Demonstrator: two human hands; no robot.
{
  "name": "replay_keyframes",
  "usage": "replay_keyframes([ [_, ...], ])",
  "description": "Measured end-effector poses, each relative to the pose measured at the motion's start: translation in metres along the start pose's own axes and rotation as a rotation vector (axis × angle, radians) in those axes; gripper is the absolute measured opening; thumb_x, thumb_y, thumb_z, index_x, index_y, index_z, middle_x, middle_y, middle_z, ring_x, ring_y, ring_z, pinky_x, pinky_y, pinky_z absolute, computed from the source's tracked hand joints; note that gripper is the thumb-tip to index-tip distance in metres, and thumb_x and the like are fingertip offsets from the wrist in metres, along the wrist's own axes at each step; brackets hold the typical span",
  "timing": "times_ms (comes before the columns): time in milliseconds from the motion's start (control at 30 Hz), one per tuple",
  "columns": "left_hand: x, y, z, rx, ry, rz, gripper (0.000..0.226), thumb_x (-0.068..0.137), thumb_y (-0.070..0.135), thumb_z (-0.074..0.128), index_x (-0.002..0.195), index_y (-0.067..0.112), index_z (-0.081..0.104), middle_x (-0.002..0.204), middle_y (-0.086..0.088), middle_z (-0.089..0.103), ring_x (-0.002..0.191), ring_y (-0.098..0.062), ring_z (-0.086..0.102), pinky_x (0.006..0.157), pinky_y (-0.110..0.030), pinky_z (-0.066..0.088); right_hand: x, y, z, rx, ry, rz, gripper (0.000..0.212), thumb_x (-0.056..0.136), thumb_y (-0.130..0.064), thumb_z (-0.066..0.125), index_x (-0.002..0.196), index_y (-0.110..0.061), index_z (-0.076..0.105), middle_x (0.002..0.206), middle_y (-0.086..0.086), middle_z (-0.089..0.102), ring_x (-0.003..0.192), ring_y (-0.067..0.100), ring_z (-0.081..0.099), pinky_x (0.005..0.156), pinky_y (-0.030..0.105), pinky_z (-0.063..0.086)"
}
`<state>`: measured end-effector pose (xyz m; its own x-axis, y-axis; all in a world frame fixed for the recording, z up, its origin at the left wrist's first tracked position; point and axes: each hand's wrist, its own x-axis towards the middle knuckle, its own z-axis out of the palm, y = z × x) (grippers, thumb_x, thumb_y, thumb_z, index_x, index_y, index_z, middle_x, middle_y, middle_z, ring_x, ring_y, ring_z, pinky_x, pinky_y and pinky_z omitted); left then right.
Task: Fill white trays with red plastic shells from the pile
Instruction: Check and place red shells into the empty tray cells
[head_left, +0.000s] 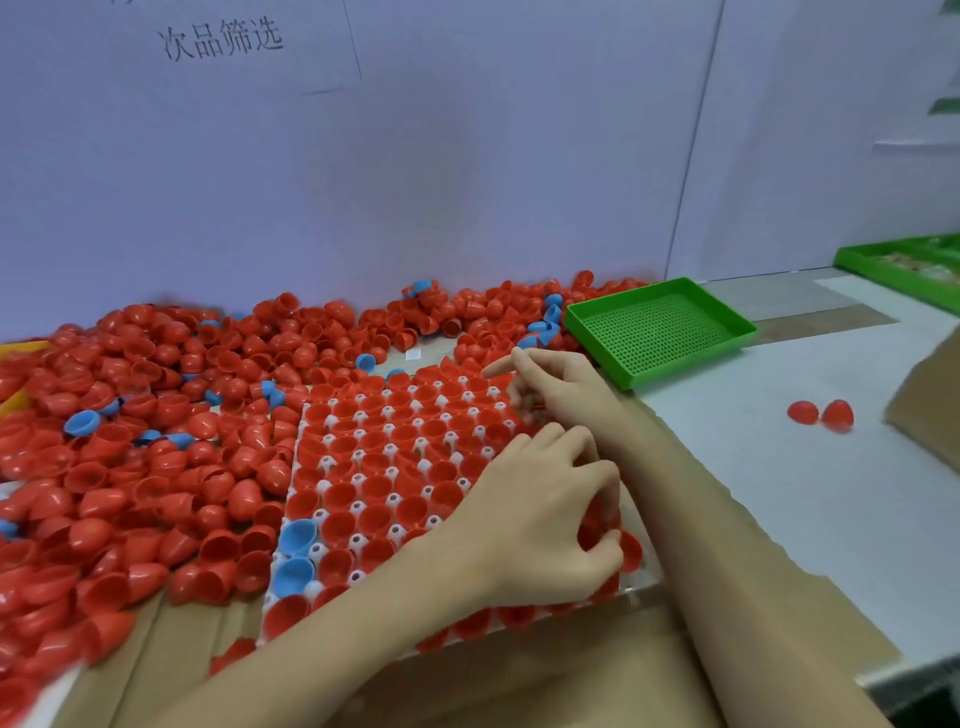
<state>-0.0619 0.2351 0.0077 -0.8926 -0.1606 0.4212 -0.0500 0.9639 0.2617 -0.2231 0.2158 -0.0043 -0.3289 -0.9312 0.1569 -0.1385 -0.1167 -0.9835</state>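
Roughly centre: we log a white tray (332, 439) lying flat on the worktop (810, 499), nearly every cup holding a red shell, open side up.
Tray contents: red shells in tray (374, 488) fill the rows; two blue shells (296, 558) sit in cups at the near-left corner, one behind the other.
Pile: loose red shells (135, 431) heaped on the worktop to the left of the tray and along the back wall, touching the tray's left and far edges; scattered blue shells among them.
Left hand: our left hand (540, 514) lies over the tray's near-right part, fingers (602, 545) curled down round red shells at that corner; we count the grip as closed on them, though how many it holds we cannot tell.
Right hand: our right hand (561, 384) is at the tray's far-right edge, forefinger stretched out toward the far pile, the other fingers bent; it is blurred, and whether those bent ones hold a shell we cannot tell.
Forearms: both bare, crossing in from the near edge, right one along the tray's right side.
Green tray: a perforated green tray (660, 330) just beyond the right hand, beside the far end of the pile.
Strays: two red shells (821, 413) lie apart on the white surface to the right.
Right edge: corner of a cardboard box (930, 410); second green tray (904, 265) farther back.
Wall: pale panel (467, 156) with handwritten characters at upper left.
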Motion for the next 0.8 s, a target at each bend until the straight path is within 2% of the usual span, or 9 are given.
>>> replay_keyframes([
  [100,0.007,0.004,0.011,0.023,-0.029,0.003,0.018,0.086,0.039,0.069,0.089,0.021,0.065,0.097,0.005,0.052,0.092,-0.014,0.045,0.085,-0.031,0.041,0.001,0.001,-0.006,-0.044,-0.022,0.008,0.039,0.112,-0.026,0.045,0.114,0.002,0.073,0.069,0.004,0.059,0.058,0.016,0.050,0.056,0.023,0.042],
  [367,0.004,0.000,0.023,0.014,-0.063,-0.011,0.022,0.087,0.048,0.070,0.088,0.026,0.065,0.099,0.009,0.052,0.094,-0.011,0.043,0.086,-0.026,0.034,0.001,0.006,-0.014,-0.023,-0.062,0.019,0.037,0.112,-0.028,0.048,0.114,-0.001,0.074,0.071,0.002,0.059,0.059,0.013,0.051,0.053,0.018,0.041],
  [467,0.003,-0.004,0.019,0.012,-0.057,-0.007,0.024,0.090,0.051,0.069,0.092,0.027,0.066,0.100,0.009,0.053,0.097,-0.010,0.045,0.089,-0.028,0.037,0.001,0.008,-0.011,-0.052,-0.071,0.020,0.036,0.112,-0.027,0.048,0.112,-0.003,0.075,0.070,0.003,0.058,0.059,0.012,0.049,0.054,0.017,0.042],
  [567,-0.002,-0.013,0.007,-0.080,-0.035,-0.031,0.027,0.093,0.055,0.068,0.094,0.028,0.069,0.099,0.013,0.056,0.095,-0.008,0.050,0.089,-0.032,0.043,0.002,0.010,-0.011,-0.063,0.001,-0.008,0.035,0.111,-0.024,0.049,0.108,-0.004,0.077,0.068,0.002,0.057,0.058,0.010,0.047,0.055,0.017,0.041],
  [633,-0.010,-0.029,-0.004,-0.147,0.032,-0.121,0.025,0.094,0.054,0.067,0.091,0.029,0.071,0.095,0.016,0.057,0.093,-0.004,0.053,0.086,-0.026,0.044,0.001,0.011,-0.012,-0.079,0.051,-0.018,0.035,0.111,-0.023,0.050,0.106,-0.003,0.077,0.065,-0.001,0.057,0.056,0.010,0.046,0.052,0.017,0.040],
  [700,-0.023,-0.055,-0.018,-0.148,0.116,-0.283,0.021,0.097,0.048,0.067,0.088,0.029,0.070,0.091,0.016,0.058,0.090,-0.004,0.055,0.081,-0.021,0.045,0.002,0.011,-0.012,-0.122,0.124,-0.019,0.033,0.111,-0.020,0.050,0.103,-0.004,0.077,0.063,-0.003,0.058,0.055,0.012,0.049,0.053,0.021,0.041],
  [800,-0.050,-0.106,-0.041,-0.006,0.236,-0.562,0.020,0.100,0.038,0.066,0.083,0.026,0.067,0.086,0.014,0.057,0.080,-0.006,0.056,0.072,-0.022,0.041,0.006,0.013,-0.014,-0.389,0.305,-0.025,0.025,0.107,-0.018,0.054,0.102,-0.009,0.077,0.074,-0.003,0.064,0.067,0.012,0.057,0.070,0.033,0.049],
])
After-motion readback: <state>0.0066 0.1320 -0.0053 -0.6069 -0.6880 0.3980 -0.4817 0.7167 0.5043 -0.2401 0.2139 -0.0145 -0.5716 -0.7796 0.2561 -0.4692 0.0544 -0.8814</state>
